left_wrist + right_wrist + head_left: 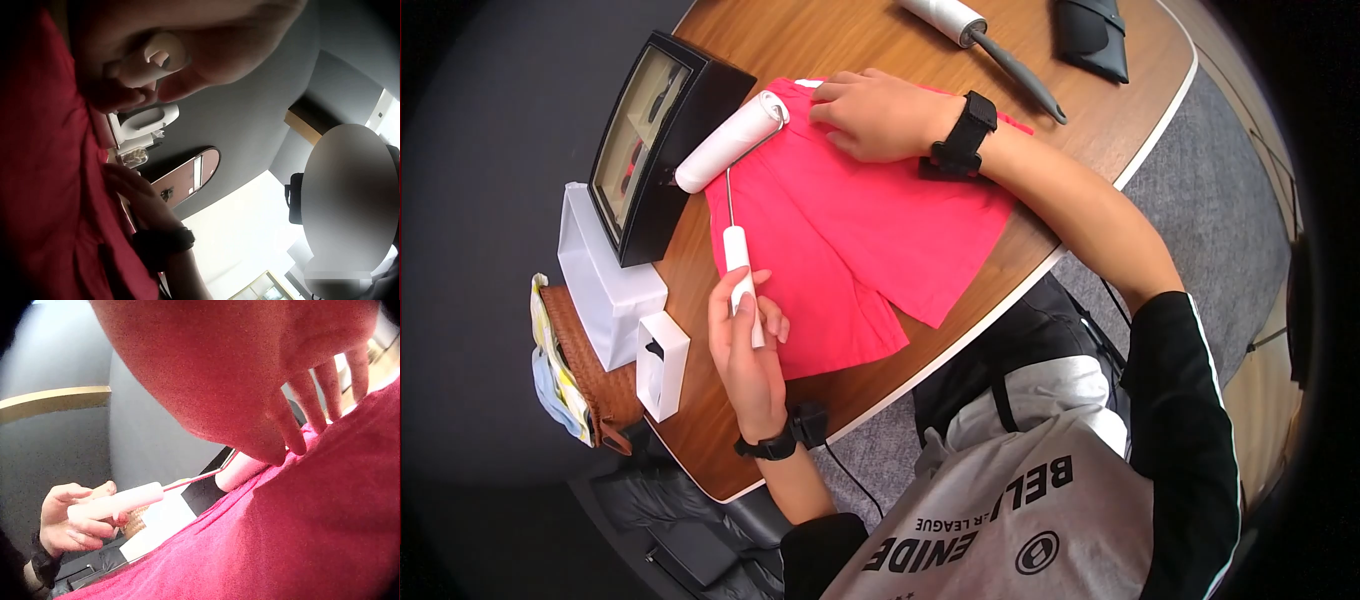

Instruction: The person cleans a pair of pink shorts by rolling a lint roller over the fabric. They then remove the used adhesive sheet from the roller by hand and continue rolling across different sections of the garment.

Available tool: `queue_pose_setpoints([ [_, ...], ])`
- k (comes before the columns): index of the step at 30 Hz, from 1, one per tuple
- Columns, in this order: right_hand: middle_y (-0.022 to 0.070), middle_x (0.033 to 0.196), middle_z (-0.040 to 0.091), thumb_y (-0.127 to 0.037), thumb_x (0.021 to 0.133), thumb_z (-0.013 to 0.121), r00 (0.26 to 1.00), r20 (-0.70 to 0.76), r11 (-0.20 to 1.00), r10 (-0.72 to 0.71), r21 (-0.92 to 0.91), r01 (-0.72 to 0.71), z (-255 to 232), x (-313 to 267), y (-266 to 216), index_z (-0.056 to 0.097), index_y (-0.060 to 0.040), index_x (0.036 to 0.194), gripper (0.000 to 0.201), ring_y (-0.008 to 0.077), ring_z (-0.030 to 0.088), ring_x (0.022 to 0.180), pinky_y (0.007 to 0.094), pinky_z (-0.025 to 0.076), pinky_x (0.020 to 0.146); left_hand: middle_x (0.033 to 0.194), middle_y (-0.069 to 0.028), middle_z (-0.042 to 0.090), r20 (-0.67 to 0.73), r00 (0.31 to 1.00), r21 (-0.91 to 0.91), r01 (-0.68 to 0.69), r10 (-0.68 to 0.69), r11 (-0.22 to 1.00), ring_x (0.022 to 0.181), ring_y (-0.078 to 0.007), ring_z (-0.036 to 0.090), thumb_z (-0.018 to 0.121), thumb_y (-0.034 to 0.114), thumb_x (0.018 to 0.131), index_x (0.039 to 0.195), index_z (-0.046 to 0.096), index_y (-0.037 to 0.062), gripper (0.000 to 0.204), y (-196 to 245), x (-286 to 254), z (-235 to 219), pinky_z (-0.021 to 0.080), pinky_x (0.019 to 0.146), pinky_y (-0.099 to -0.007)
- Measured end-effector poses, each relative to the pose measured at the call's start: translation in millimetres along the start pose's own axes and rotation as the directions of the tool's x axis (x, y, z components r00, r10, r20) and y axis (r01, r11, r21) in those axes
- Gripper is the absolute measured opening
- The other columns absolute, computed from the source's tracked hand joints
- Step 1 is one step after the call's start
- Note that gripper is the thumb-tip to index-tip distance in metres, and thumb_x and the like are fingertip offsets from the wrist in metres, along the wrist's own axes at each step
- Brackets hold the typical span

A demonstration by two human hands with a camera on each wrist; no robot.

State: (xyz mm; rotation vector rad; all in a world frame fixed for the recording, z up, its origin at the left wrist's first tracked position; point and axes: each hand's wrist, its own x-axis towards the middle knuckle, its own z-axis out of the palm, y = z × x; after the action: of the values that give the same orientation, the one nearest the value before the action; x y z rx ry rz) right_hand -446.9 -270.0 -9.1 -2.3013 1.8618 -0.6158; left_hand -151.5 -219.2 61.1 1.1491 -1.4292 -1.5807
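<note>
Bright pink shorts point(830, 240) lie spread on the wooden table. My left hand point(745, 330) grips the white handle of a lint roller point(733, 145), whose white roll lies over the left side of the shorts near the waist. The same handle point(119, 503) shows in the right wrist view, with fingers curled round it. Near the waistband, my right hand point(885, 115) rests on the fabric with fingertips touching it. That hand point(250, 381) looms large in the right wrist view, its fingers pointing down to the cloth.
A black display case point(645, 150) stands left of the shorts, close to the roll. White boxes point(605, 280) and a woven brown basket point(585, 350) sit near the table's left edge. Another lint roller point(990, 45) with a grey handle and a black pouch point(1092, 38) lie at the far side.
</note>
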Motion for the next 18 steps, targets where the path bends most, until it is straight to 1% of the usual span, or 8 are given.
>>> queue_pose_setpoints([
  [1,0.0092,0.125,0.063,-0.019,0.090,0.062,1.000,-0.003,1.000,0.000,0.002,0.000,0.6,0.3,-0.1,0.067,-0.0046,0.117,0.030,0.0265,0.056,0.122,0.0414,0.047,0.103,0.122,-0.0162,0.059,0.001,1.000,0.000,0.001,-0.001,1.000,0.071,-0.0101,0.047,0.047,0.016,0.104,0.134,0.049,0.0015,0.033,-1.0,2.2,0.9,0.040,0.064,-0.0268],
  [3,0.0094,0.125,0.063,-0.019,0.091,0.062,1.000,-0.006,1.000,-0.004,0.004,0.004,1.3,0.7,0.0,0.067,-0.0046,0.117,0.031,0.0265,0.056,0.122,0.0414,0.047,0.103,0.120,-0.0145,0.061,0.004,1.000,-0.025,0.029,-0.029,0.999,0.069,-0.0092,0.049,0.048,0.011,0.104,0.133,0.051,-0.0003,0.031,-3.0,5.4,1.7,0.041,0.061,-0.0262],
  [7,0.0097,0.126,0.063,-0.019,0.091,0.062,1.000,0.002,1.000,0.005,0.009,-0.005,-0.4,0.3,-1.3,0.067,-0.0047,0.117,0.031,0.0267,0.056,0.122,0.0414,0.046,0.104,0.121,-0.0150,0.061,0.008,0.999,-0.026,0.044,-0.044,0.999,0.070,-0.0091,0.051,0.047,0.011,0.104,0.134,0.050,-0.0009,0.033,-7.3,5.1,-0.6,0.043,0.062,-0.0255],
  [9,0.0097,0.126,0.063,-0.019,0.091,0.062,1.000,0.001,1.000,0.002,0.006,-0.002,-0.5,0.9,-0.9,0.067,-0.0047,0.118,0.031,0.0268,0.056,0.122,0.0414,0.046,0.104,0.123,-0.0179,0.060,0.010,0.999,0.053,0.037,-0.037,0.998,0.071,-0.0111,0.050,0.046,0.013,0.103,0.138,0.048,-0.0012,0.037,-9.1,3.4,-0.8,0.041,0.063,-0.0266],
  [10,0.0097,0.126,0.063,-0.019,0.091,0.062,1.000,0.001,1.000,0.000,0.003,0.000,-1.0,0.9,-1.1,0.067,-0.0046,0.118,0.031,0.0268,0.056,0.123,0.0413,0.046,0.104,0.123,-0.0179,0.060,0.009,0.999,0.052,0.036,-0.037,0.998,0.071,-0.0111,0.050,0.046,0.013,0.103,0.138,0.048,-0.0012,0.037,-9.8,2.2,-1.4,0.041,0.063,-0.0266],
  [16,0.0106,0.128,0.062,-0.019,0.091,0.062,1.000,0.023,1.000,0.000,0.017,-0.001,-5.2,-0.8,-1.8,0.066,-0.0048,0.120,0.032,0.0279,0.055,0.123,0.0414,0.045,0.105,0.119,-0.0177,0.063,0.013,1.000,0.117,0.022,-0.023,0.993,0.070,-0.0112,0.052,0.045,0.012,0.103,0.134,0.051,-0.0025,0.035,-12.8,-15.8,-5.4,0.042,0.063,-0.0258],
  [18,0.0107,0.128,0.062,-0.019,0.091,0.062,1.000,0.019,1.000,-0.003,0.021,0.002,-5.5,-1.2,-2.1,0.066,-0.0048,0.120,0.032,0.0281,0.055,0.123,0.0414,0.045,0.106,0.114,-0.0166,0.063,0.013,1.000,0.146,0.009,-0.011,0.989,0.070,-0.0114,0.053,0.046,0.013,0.103,0.129,0.055,-0.0015,0.030,-13.9,-28.7,-3.2,0.042,0.063,-0.0253],
])
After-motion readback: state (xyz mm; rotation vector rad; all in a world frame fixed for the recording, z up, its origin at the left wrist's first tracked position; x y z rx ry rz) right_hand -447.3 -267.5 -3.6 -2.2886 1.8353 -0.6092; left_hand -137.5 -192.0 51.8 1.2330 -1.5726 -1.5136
